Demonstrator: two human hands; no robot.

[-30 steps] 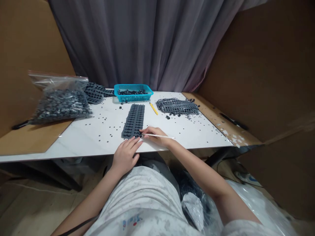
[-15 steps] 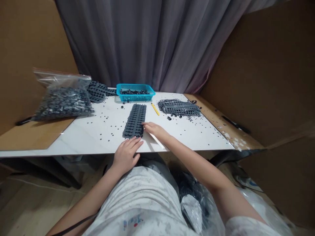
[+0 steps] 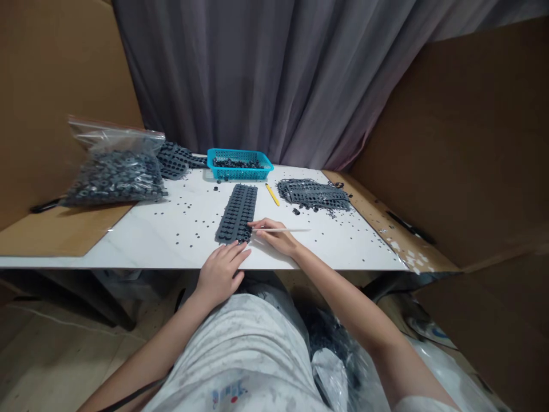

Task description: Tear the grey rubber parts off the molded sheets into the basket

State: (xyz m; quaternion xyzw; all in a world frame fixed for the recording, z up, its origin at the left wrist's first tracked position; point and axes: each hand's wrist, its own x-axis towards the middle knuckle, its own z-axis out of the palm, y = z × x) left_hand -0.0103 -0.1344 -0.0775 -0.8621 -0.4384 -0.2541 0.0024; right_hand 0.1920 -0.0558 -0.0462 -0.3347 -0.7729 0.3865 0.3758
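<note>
A dark grey perforated sheet point(image 3: 237, 213) with rows of small round parts lies lengthwise in front of me on the white tabletop. My left hand point(image 3: 221, 270) is open, its fingertips resting at the sheet's near end. A thin white stick point(image 3: 295, 230) is pinched in my right hand point(image 3: 278, 239), at the sheet's lower right edge. The stick's tip meets the edge area by the fingers, too small to make out. Beyond the sheet lies a yellow pen-like tool point(image 3: 272, 194).
A turquoise basket point(image 3: 240, 174) of small dark parts stands at the back. Left of it are a filled clear zip bag point(image 3: 118, 177) and more grey sheets point(image 3: 174, 160). Stacked perforated sheets point(image 3: 313, 193) lie at right. Tiny dark discs are scattered over the white tabletop point(image 3: 141, 243).
The white stick has swung from pointing down toward the table's front edge to lying almost level, pointing right. My right hand has turned with it; my left hand stays at the sheet's end.
</note>
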